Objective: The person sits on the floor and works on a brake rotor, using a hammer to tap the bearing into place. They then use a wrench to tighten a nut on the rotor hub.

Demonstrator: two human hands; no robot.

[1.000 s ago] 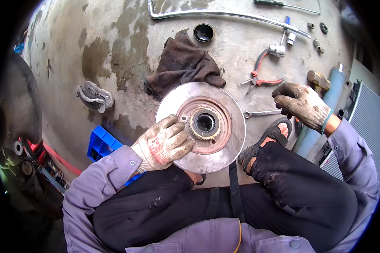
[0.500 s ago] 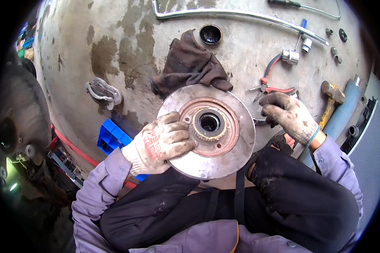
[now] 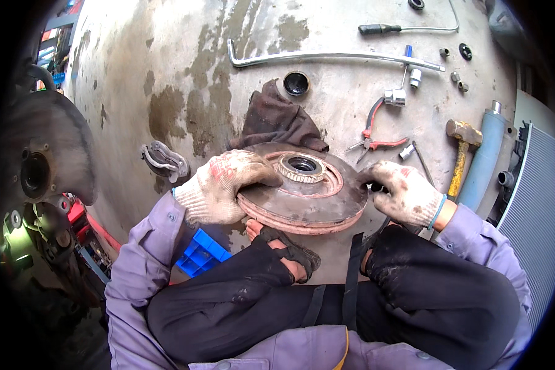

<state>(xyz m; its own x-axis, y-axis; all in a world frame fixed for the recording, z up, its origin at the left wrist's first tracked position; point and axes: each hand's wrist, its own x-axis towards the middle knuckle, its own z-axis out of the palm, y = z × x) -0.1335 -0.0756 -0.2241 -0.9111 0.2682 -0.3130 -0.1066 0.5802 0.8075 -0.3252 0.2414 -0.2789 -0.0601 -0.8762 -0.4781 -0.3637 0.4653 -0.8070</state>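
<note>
A brake disc (image 3: 259, 203) with a rusty hub face and a toothed ring round its dark centre bore (image 3: 302, 164) is in front of me, tilted so that its thick near edge shows. My left hand (image 3: 222, 185), in a dirty white glove, grips its left rim, thumb on the upper face. At the opposite rim, my gloved right hand (image 3: 407, 194) has its fingers curled in against the edge; its fingertips are partly hidden. Just behind the disc lies a crumpled dark brown rag (image 3: 274, 120), with a small round dark-filled cap (image 3: 296, 83) beyond it.
Red-handled pliers (image 3: 370, 140), a hammer (image 3: 461, 148), a long metal bar (image 3: 333, 55), sockets (image 3: 394, 97) and a blue cylinder (image 3: 484, 157) lie right and beyond. Left are a metal bracket-like part (image 3: 165, 161), a blue tray (image 3: 200, 254) and a vehicle's wheel assembly (image 3: 43, 166).
The disc has tipped from facing me to lying flatter, showing its near edge. My right hand has come in to its right rim; my left has shifted along the left rim.
</note>
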